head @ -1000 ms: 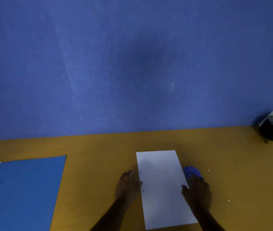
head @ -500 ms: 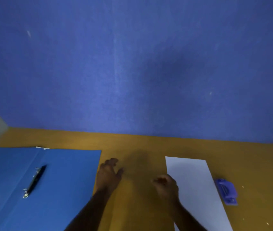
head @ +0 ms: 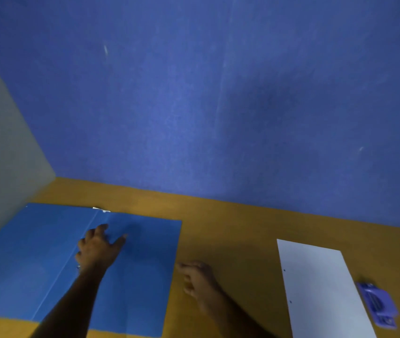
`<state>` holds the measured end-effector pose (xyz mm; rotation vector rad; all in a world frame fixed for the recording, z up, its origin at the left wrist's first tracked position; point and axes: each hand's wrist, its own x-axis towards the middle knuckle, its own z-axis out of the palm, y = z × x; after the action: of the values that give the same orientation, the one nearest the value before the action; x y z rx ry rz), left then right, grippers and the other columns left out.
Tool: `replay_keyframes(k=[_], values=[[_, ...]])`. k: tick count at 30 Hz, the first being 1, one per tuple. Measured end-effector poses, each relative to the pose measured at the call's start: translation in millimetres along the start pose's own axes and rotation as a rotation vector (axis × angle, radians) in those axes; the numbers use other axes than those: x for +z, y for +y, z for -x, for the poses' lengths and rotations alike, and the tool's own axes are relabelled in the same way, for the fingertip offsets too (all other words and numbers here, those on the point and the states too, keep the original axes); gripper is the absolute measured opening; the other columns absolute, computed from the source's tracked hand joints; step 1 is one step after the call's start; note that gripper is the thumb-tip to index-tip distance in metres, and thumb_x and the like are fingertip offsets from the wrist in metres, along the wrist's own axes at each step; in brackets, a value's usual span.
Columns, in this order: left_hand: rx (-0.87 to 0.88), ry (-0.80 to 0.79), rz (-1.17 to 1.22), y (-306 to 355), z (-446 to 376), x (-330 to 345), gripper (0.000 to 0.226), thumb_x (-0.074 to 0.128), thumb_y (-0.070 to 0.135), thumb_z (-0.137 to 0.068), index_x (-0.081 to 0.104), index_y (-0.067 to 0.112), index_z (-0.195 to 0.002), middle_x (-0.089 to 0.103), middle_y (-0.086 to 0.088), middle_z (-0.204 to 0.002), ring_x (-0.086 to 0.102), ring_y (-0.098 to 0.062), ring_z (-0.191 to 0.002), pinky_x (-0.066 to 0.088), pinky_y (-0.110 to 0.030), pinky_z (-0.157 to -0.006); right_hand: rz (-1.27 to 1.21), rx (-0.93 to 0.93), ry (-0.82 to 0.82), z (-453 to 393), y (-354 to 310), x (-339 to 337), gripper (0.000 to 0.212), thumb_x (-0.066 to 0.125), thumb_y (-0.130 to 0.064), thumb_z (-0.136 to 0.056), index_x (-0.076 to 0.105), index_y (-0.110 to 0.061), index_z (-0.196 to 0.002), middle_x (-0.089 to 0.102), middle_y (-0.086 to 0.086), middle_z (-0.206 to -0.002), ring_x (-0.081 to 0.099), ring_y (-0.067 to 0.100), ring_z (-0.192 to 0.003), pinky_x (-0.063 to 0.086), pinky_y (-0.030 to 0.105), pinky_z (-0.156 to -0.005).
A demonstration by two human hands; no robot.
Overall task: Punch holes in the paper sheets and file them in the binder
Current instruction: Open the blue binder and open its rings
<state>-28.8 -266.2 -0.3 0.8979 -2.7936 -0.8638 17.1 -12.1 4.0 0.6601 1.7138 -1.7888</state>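
A blue binder [head: 145, 264] lies open and flat at the left of the wooden table. My left hand [head: 97, 248] rests over its spine with fingers spread, hiding the ring clip. My right hand [head: 197, 280] hovers just off the binder's right edge, fingers loosely curled, holding nothing. A white paper sheet [head: 321, 289] with two punched holes along its left edge lies to the right. A purple hole punch [head: 377, 304] sits beside the sheet's right edge.
The brown table [head: 230, 230] meets a blue wall at the back. A grey panel [head: 1, 167] stands at the far left, next to the binder. A few paper specks lie right of the punch.
Both hands left the paper and moved left. My left hand now lies on the binder's spine, covering the clip. The view swung left, so the paper and punch sit further right.
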Motion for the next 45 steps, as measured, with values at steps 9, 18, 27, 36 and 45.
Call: replay_keyframes(k=[9,18,27,36,45], values=[[-0.151,-0.166,0.041,-41.1,-33.4,1.0,0.092,0.076,0.066,-0.062,0.044,0.022,-0.136,0.041,-0.023,-0.135,0.037,-0.05,-0.126,0.033,-0.06,-0.104,-0.029,0.075,-0.018,-9.8,-13.6,32.6,0.024,0.072,-0.031,-0.081,0.068,-0.019,-0.101,0.067,0.003,-0.117,0.057,0.035,-0.117,0.048,0.044,-0.083],[-0.218,-0.212,0.084,-45.1,-45.7,0.8,0.092,0.073,0.069,-0.059,0.048,0.021,-0.134,0.048,-0.018,-0.13,0.05,-0.043,-0.119,0.045,-0.052,-0.099,-0.156,0.119,-0.038,-14.3,-12.6,31.6,0.032,0.073,-0.022,-0.083,0.065,-0.013,-0.113,0.062,-0.001,-0.123,0.056,0.022,-0.116,0.046,0.043,-0.099],[-0.229,-0.192,0.413,-22.2,-24.3,12.1,0.061,0.079,0.063,-0.053,0.062,0.014,-0.086,0.068,-0.011,-0.096,0.065,-0.032,-0.086,0.058,-0.047,-0.079,0.132,-0.173,0.072,-0.9,-18.4,14.8,0.014,0.065,-0.007,-0.084,0.07,-0.009,-0.098,0.073,0.006,-0.1,0.069,0.022,-0.092,0.058,0.048,-0.082],[-0.1,-0.476,0.521,40.4,45.7,40.9,0.059,0.076,0.056,-0.061,0.062,0.0,-0.077,0.057,-0.009,-0.066,0.056,-0.021,-0.06,0.042,-0.033,-0.057,0.183,-0.27,0.271,15.5,-16.1,-97.8,0.024,0.066,0.007,-0.081,0.071,-0.003,-0.102,0.073,0.016,-0.102,0.07,0.029,-0.092,0.057,0.049,-0.085],[0.014,-0.801,0.643,113.7,126.0,84.8,0.039,0.077,0.004,-0.077,0.051,0.019,-0.102,0.056,0.015,-0.089,0.056,0.0,-0.076,0.051,-0.014,-0.057,0.305,-0.194,0.605,40.5,0.6,-220.9,0.024,0.072,-0.007,-0.078,0.073,-0.022,-0.096,0.073,0.003,-0.095,0.067,0.019,-0.086,0.058,0.037,-0.08]])
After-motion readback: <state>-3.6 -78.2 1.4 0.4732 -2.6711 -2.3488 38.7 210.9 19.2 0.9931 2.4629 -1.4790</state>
